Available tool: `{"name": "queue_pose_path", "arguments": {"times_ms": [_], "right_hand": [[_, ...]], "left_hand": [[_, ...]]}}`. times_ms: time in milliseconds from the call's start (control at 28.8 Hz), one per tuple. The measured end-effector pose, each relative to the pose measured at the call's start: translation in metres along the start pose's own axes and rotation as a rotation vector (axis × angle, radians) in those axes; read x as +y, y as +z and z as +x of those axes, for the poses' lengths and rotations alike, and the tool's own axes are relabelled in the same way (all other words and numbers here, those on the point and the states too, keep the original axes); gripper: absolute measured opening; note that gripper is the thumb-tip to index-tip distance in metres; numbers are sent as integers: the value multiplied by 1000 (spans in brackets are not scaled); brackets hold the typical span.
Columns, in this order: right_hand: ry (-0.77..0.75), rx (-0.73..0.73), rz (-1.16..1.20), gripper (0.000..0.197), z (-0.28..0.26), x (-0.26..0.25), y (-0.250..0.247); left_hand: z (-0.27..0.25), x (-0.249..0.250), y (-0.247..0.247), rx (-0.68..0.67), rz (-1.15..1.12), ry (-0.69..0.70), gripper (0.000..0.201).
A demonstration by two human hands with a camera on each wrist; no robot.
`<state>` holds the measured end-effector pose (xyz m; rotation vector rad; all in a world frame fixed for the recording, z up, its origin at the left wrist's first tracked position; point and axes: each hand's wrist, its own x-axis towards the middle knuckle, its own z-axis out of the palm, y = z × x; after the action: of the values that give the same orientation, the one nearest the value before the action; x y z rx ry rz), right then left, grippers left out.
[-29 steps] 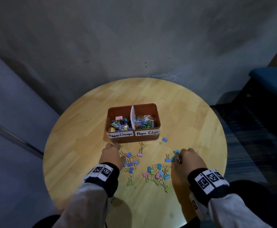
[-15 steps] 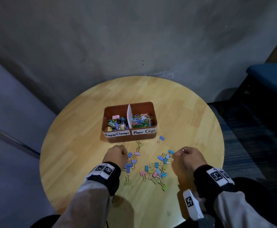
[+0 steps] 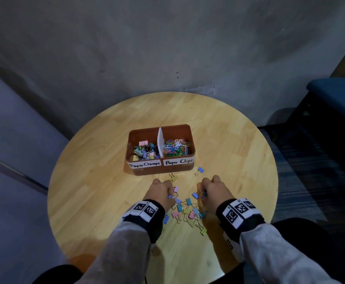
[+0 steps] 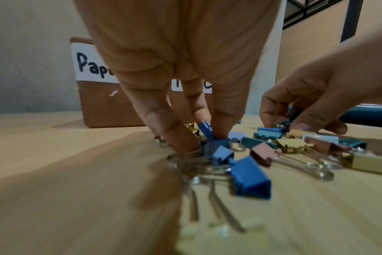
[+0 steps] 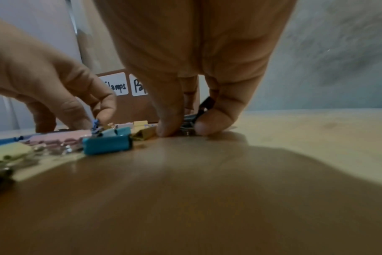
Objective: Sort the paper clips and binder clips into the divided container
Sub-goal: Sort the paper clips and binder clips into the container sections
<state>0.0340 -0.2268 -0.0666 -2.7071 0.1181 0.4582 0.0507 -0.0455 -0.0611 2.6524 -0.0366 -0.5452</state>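
Nearest the wrists, a loose scatter of pastel binder clips (image 3: 188,212) lies on the round wooden table (image 3: 97,181), between and just behind both hands. The left hand (image 3: 161,195) is bent down at the scatter's left edge, fingertips (image 4: 181,143) pinched on a cluster of blue binder clips (image 4: 216,146) whose wire handles bunch beneath them. The right hand (image 3: 214,191) is curled at the scatter's right edge, thumb and forefinger closed on a dark clip (image 5: 191,120) pressed to the tabletop.

A second ago the hands were set wider apart, the right one out at the far right of the scatter. Both have since drawn inward and toward each other, so each now grips clips at the pile; judged from this, a fresh two-handed pickup is under way, with the carry to the box not yet begun.

Just beyond the fingertips lie two stray clips, a yellow clip (image 3: 173,178) and a blue clip (image 3: 199,171). Beyond these stands the divided container (image 3: 159,171): binder clips fill the "Paper Clamps" compartment (image 3: 145,149) ahead of the left hand, paper clips (image 3: 176,147) the "Paper Clips" compartment ahead of the right. Only binder clips appear to remain on the table.
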Motion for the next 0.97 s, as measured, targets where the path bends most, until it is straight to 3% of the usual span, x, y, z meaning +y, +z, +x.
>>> {"name": "queue_pose_path", "arguments": {"times_ms": [208,452,591,660,729,868,973], "right_hand": [[-22,18,13,22,0,-2,0],[-77,5,-13,30,-5,-8,-4],[-16,5,75,31,-7,-11,-9],[58,27,299,28,-6,-15,-15],[117,2,676,29,-4,-23,-26],[220,-228,1368,19,8,-51,-56],[284,-377,1693,25,23,-79,-76]], "left_hand": [[3,3,6,4,-59,-15,30],[2,-4,7,35,-203,-74,22],[-1,-9,4,56,-421,-156,19],[-4,-12,0,68,-541,-181,19],[-7,-14,-9,64,-650,-182,16],[-8,-11,-48,135,-810,-146,21],[3,-7,-89,266,-933,-81,30]]}}
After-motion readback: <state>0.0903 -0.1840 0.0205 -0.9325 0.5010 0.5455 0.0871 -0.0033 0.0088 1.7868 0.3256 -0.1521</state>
